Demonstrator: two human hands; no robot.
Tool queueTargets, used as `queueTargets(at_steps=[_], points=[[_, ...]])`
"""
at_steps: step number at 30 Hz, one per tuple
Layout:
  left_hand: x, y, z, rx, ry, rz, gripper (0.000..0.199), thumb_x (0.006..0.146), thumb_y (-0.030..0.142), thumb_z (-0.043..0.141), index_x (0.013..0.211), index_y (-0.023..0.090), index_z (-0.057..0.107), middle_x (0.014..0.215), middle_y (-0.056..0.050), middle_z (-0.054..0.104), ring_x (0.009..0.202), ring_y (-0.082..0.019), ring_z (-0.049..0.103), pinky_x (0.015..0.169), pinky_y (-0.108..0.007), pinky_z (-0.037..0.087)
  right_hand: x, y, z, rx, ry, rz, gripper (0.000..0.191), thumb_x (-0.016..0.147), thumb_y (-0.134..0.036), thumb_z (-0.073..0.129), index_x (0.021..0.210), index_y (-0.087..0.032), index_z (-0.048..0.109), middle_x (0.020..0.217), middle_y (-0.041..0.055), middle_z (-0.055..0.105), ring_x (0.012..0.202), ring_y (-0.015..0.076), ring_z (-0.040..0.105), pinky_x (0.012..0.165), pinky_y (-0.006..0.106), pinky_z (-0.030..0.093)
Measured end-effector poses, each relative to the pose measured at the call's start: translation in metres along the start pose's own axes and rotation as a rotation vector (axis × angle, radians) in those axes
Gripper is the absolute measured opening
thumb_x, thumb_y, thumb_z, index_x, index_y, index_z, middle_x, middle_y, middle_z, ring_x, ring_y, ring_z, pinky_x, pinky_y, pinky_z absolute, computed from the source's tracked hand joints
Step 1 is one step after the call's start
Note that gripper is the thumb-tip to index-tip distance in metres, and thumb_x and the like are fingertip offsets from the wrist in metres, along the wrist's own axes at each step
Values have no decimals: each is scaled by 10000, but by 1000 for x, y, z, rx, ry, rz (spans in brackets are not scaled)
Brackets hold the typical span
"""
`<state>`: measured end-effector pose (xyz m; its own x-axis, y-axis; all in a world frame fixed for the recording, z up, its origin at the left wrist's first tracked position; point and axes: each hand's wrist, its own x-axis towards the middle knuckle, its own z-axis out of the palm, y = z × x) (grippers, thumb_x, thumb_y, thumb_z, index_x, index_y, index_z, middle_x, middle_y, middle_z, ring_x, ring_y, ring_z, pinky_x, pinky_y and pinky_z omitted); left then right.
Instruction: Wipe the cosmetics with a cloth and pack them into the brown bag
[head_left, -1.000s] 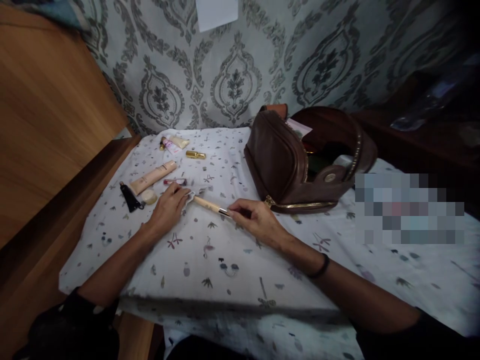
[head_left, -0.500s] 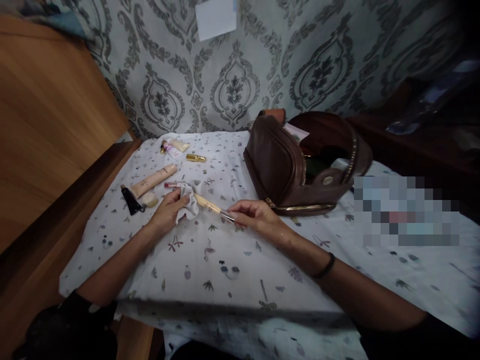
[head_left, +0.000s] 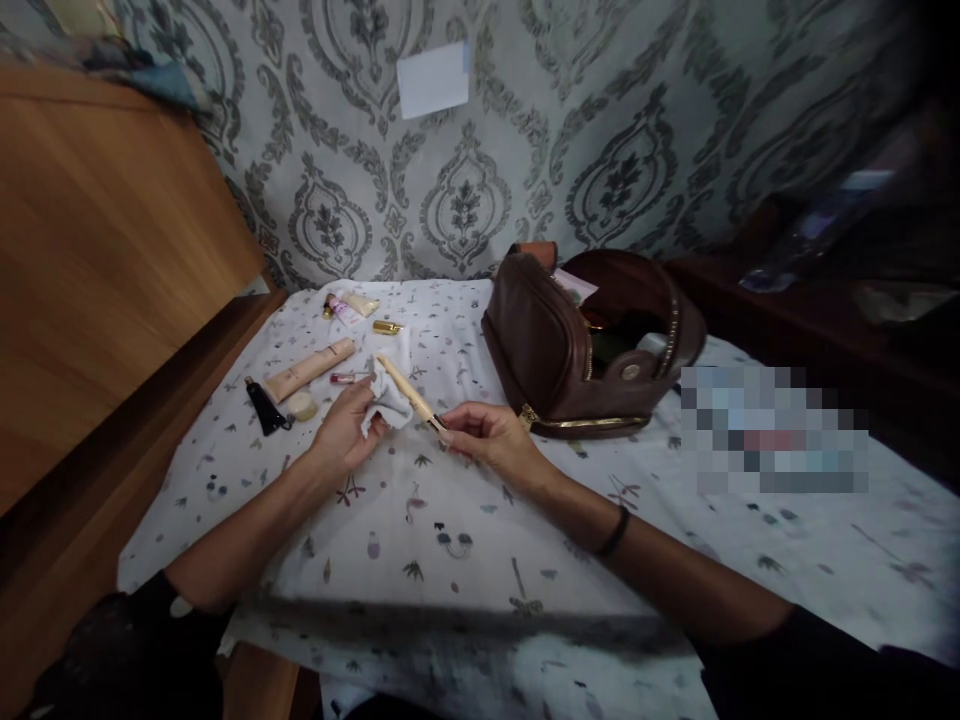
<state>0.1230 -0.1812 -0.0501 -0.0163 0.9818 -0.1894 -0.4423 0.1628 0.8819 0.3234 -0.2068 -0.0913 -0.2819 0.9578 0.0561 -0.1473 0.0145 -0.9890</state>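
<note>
My left hand [head_left: 347,430] is closed on a crumpled white cloth [head_left: 391,405], which bunches under and beside a slim pale-yellow stick [head_left: 405,388]. That stick has a dark and silver end and looks like a cosmetic item, though its exact kind is unclear. Thumb and fingers of my right hand [head_left: 491,438] pinch it by the dark end. It slants up to the left, its far end beyond the cloth. Just left of the cloth lies a small red-tinted tube [head_left: 346,379], with a beige squeeze tube [head_left: 311,370] farther left.
A brown leather bag [head_left: 536,335] stands unzipped at the right rear. On the printed cloth cover lie a gold lipstick-like tube [head_left: 386,327], a black tube [head_left: 264,408], a small round pot [head_left: 302,406] and a cream tube [head_left: 361,302]. A wooden cabinet [head_left: 112,230] borders the left.
The stick has turned steeper, its far end rising clear of the cloth. My left fingers have shifted lower on the cloth, away from the stick. The camera view has tilted up slightly.
</note>
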Motion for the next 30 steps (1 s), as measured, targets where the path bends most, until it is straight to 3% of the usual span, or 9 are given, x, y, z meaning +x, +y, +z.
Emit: queueTargets(at_steps=[2,5,10,14,17,21,23,30], points=[[-6,-5,12,33,-46,24,290,662,270,839,786,189,589,611,80,561,482,-62,494,428,-154,340,3,0,7,-4,46,-64,378,618,-424,864,854,-166,720,692,-7,674,572,99,557,541,230,432],[-11,-16,26,120,-182,96,371,665,431,839,839,178,630,690,39,619,596,-104,559,553,-199,447,7,0,17,-30,120,-153,307,644,-387,830,808,-173,682,676,-23,639,609,109,557,606,244,446],[-7,-30,21,542,-317,372,347,799,504,710,894,183,620,848,1,637,841,-162,587,791,-258,459,3,-1,22,-242,183,-248,191,717,-330,723,701,-193,591,631,-42,569,601,117,519,587,241,421],[-6,-25,8,846,-347,467,287,926,480,530,891,195,541,781,11,550,734,-162,517,689,-274,420,-3,-6,13,-460,217,-335,145,796,-329,659,763,-188,662,725,9,642,657,140,560,619,260,437],[-10,-18,6,1104,-380,647,251,954,416,482,802,219,446,738,12,484,697,-168,467,664,-290,393,-3,-13,4,-386,267,-359,264,865,-446,624,904,-187,662,728,9,636,629,138,565,596,260,444],[-15,-16,8,1316,-451,868,264,961,391,462,752,235,421,745,-17,503,736,-204,472,713,-322,394,0,-17,-3,-220,235,-325,398,871,-589,610,853,-191,610,662,-19,581,526,108,502,516,243,410],[-17,-16,9,1307,-436,839,284,960,406,476,737,236,435,711,-5,499,698,-196,466,683,-306,376,1,-17,-3,-170,220,-294,442,849,-630,623,850,-188,628,656,-17,575,500,102,479,488,243,390],[-16,-7,8,1036,-318,482,473,973,529,413,621,215,450,576,23,475,602,-163,460,587,-267,325,-6,-25,2,-79,163,-256,471,787,-609,709,1004,-191,722,701,2,590,515,106,482,463,242,378]])
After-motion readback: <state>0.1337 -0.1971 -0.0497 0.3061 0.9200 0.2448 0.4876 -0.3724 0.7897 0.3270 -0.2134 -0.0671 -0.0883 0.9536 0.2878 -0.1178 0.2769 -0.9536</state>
